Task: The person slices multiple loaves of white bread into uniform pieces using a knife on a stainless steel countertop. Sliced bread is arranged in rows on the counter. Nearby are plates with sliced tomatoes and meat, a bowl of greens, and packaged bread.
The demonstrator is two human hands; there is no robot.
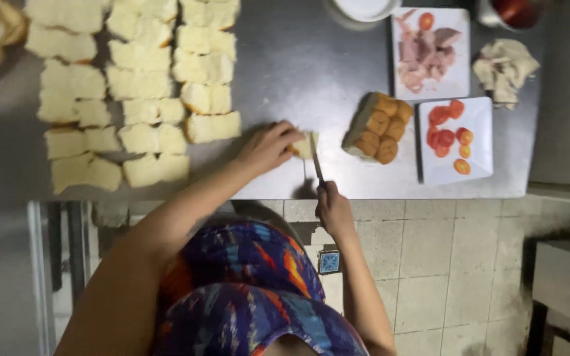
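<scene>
My left hand (268, 146) presses down on a small bread roll (306, 144) near the front edge of the steel counter (311, 72). My right hand (333, 207) grips a knife (316, 163) by its handle, and the blade runs up into the side of that roll. Just to the right sits a block of joined golden-topped rolls (379, 128), untouched.
Rows of split white bread halves (136, 92) cover the counter's left half. A white plate of sliced tomatoes (455, 140) and a plate of cut ham pieces (430, 53) lie at the right, with crumpled paper (504, 69) beyond. Tiled floor (443, 264) lies below the counter edge.
</scene>
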